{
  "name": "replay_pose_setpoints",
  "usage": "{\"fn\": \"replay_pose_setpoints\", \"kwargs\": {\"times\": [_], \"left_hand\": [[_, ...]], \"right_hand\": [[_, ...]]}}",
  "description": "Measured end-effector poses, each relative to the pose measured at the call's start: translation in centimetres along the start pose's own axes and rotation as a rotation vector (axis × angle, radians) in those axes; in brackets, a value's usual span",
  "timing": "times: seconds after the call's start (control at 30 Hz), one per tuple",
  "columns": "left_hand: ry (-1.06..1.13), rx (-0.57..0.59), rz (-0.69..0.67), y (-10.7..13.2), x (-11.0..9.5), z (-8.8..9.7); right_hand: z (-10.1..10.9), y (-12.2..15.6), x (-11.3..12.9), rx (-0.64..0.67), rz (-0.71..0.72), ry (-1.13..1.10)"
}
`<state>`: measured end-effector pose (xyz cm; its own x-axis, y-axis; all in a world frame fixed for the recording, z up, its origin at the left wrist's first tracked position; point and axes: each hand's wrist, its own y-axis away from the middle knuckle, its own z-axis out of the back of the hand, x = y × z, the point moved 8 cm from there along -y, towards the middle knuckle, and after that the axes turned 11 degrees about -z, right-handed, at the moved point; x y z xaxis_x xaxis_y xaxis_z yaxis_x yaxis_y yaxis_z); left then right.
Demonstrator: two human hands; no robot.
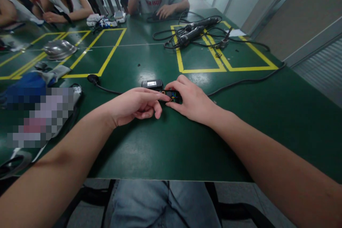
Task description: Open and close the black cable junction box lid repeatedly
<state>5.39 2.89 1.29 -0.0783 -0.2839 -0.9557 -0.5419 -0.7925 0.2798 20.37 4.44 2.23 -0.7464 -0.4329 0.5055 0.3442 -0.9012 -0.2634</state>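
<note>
A small black opened device with coloured parts inside lies on the green table. My right hand curls round its right side and holds it down. My left hand reaches in from the left, index finger stretched out and touching the device's left end, the other fingers curled under. Just behind the device lies a black cover piece with a white label, touched by neither hand.
Electric screwdrivers and tangled black cables lie inside yellow floor-tape boxes at the back right. A cable with a plug runs left of my hands. A silver bag lies far left. Other people sit along the far and left edges.
</note>
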Motion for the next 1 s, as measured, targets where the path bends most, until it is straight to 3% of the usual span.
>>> {"fn": "replay_pose_setpoints", "kwargs": {"times": [0.13,0.33,0.43,0.53,0.6,0.67,0.87,1.0], "left_hand": [[0.036,-0.033,-0.04,-0.2,0.0,-0.2],[-0.048,-0.239,-0.258,-0.3,-2.0,1.3],[-0.386,-0.424,-0.442,0.0,-3.5,3.1],[-0.922,-0.564,-0.592,0.2,-4.5,3.6],[-1.157,-0.554,-0.629,-0.1,-4.2,3.4],[-1.237,-0.515,-0.611,-0.8,-3.4,3.6],[-1.22,-0.497,-0.567,-1.5,-2.7,4.5],[-1.202,-0.485,-0.668,-0.8,-3.4,3.3]], "right_hand": [[0.0,-0.1,-0.2,0.002,0.006,-0.011],[0.1,-0.1,-0.5,0.012,0.009,-0.061],[0.0,0.0,-0.6,0.028,0.016,-0.071],[-0.2,0.0,-0.6,0.045,0.029,-0.087],[-0.3,-0.1,-0.7,0.059,0.027,-0.108],[-0.3,-0.2,-0.9,0.06,0.015,-0.132],[-0.5,-0.7,-1.7,0.057,-0.047,-0.195],[-0.6,-0.9,-2.1,0.081,-0.086,-0.213]]}}
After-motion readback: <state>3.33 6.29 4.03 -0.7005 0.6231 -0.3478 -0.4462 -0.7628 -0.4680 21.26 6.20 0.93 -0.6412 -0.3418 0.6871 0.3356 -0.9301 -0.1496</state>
